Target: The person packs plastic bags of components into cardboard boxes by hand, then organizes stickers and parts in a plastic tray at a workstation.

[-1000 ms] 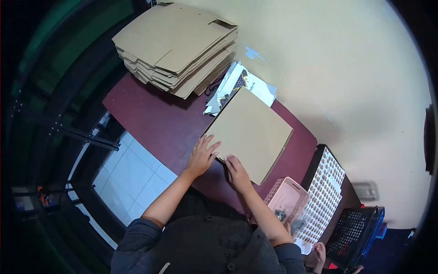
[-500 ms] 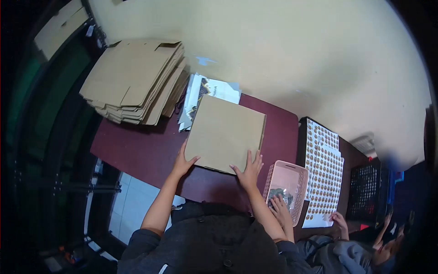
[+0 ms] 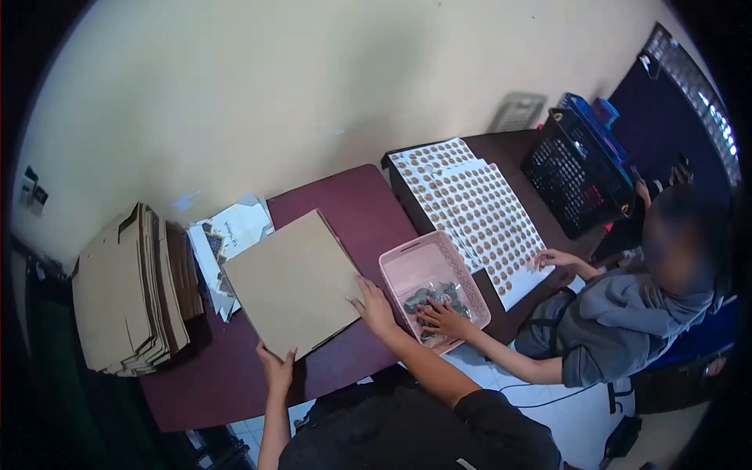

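A closed, flat brown cardboard box (image 3: 294,282) lies tilted in my view on the dark red table. My left hand (image 3: 276,371) is at its near corner, fingers along one side and thumb along the other. On the right edge, my right hand (image 3: 377,310) presses against the box with fingers on its side. The two hands hold the box between them. White printed paper bags (image 3: 235,235) lie just behind and left of the box. To the right of my right hand stands a pink plastic basket (image 3: 399,270) holding small clear packets (image 3: 431,301).
A stack of flattened cardboard (image 3: 117,298) stands at the table's left end. On the right, sheets of round stickers (image 3: 486,211) lie near a black crate (image 3: 576,176). A co-worker (image 3: 619,329) sits there, one hand in the basket, the other at the sheets.
My view has swung right, bringing the co-worker and crate further into sight. The box now appears turned, with my left hand at its near corner and my right hand on its right edge.
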Demonstrator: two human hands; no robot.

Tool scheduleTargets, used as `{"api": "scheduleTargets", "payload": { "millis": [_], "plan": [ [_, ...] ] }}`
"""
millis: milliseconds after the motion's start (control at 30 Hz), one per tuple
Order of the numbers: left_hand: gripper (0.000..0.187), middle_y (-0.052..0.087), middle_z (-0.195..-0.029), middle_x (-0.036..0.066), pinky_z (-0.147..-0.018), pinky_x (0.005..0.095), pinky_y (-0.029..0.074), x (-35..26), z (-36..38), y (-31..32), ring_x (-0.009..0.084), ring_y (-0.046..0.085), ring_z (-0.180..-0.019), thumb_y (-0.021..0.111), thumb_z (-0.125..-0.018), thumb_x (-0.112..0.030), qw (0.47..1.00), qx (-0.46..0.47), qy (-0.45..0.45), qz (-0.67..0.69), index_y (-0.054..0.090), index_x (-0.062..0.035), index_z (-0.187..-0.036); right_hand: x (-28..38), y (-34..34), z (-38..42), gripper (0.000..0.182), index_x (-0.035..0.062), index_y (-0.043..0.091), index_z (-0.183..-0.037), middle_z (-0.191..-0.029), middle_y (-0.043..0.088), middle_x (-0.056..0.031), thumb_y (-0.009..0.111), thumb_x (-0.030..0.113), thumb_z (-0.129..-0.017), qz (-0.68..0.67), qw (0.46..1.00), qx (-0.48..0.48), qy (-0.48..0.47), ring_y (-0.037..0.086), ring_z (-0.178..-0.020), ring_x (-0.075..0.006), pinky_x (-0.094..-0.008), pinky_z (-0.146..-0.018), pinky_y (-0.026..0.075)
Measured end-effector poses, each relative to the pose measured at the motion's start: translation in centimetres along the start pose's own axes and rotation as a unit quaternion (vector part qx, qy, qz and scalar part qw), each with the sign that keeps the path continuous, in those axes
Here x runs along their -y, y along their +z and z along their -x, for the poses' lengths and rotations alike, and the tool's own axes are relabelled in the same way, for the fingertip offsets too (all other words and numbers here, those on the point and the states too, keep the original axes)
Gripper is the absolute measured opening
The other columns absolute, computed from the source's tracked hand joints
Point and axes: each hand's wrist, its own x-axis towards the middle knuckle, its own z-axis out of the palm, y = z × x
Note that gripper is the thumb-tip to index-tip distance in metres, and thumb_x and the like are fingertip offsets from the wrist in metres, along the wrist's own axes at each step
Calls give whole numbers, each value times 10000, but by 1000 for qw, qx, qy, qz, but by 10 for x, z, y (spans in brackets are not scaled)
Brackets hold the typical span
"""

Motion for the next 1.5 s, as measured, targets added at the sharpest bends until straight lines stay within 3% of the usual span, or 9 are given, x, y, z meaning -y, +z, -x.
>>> {"api": "scheduleTargets", "payload": {
  "millis": [167,367,500,733,933,1067,1200,1267,1500],
  "plan": [
    [745,269,-1278,284,-1002,428,276,9,-8,9,400,316,-1207,676,-753,-140,998,31,1,59,192,18,-1297,8,-6,5,575,80,310,-1339,-1255,413,-208,542,294,-859,-3,998,21,57,462,-1089,-378,-413,-896,416],
    [883,130,-1359,287,-1027,472,228,-74,-5,19,437,196,-1264,694,-682,-83,965,-68,132,-218,150,-53,-1377,4,-35,31,497,72,373,-1291,-1251,395,-234,550,188,-841,11,999,36,3,411,-1143,-383,-421,-905,420],
    [758,140,-1355,286,-1019,500,218,-121,-11,58,452,199,-1249,623,-710,-53,963,12,234,-131,215,-34,-1349,-10,-73,46,269,54,572,-1094,-1188,485,-161,549,125,-836,-35,999,18,-9,462,-1110,-330,-393,-917,401],
    [653,181,-1329,306,-1016,499,219,-218,5,165,464,212,-1239,600,-738,-60,909,173,377,-53,296,-31,-1315,-42,-142,68,225,20,597,-998,-1011,557,-125,562,101,-791,-9,998,-20,-55,511,-965,-297,-386,-875,415],
    [485,268,-1308,260,-1008,505,247,-294,21,230,457,268,-1219,582,-754,-77,834,247,491,-39,447,-59,-1220,-71,-159,100,173,0,604,-914,-904,587,-163,579,85,-765,-70,990,-80,95,557,-870,-327,-395,-780,450],
    [372,405,-1238,202,-1008,494,271,-299,14,296,407,351,-1187,571,-745,-54,806,302,508,13,522,-64,-1114,-139,-180,104,195,10,609,-952,-832,591,-171,556,20,-765,-57,951,-265,147,574,-767,-338,-388,-675,463],
    [377,408,-1253,204,-1026,470,272,-283,29,370,391,348,-1206,572,-746,-67,740,427,518,-35,517,-71,-1119,-215,-202,111,264,-28,555,-1077,-822,584,-197,503,16,-821,27,905,-299,302,577,-738,-337,-384,-711,475],
    [406,380,-1300,209,-1048,445,260,-280,45,392,368,313,-1253,546,-759,-80,647,476,585,-116,492,-37,-1159,-243,-208,114,215,31,585,-1028,-935,581,-168,506,52,-830,71,915,-262,300,562,-868,-328,-404,-727,480],
    [472,375,-1348,181,-1064,408,258,-253,42,442,300,339,-1267,452,-781,-64,623,473,581,-224,433,46,-1239,-262,-217,116,127,39,646,-893,-873,593,-107,591,82,-787,110,950,-185,227,565,-839,-279,-368,-728,498]
  ]
}}
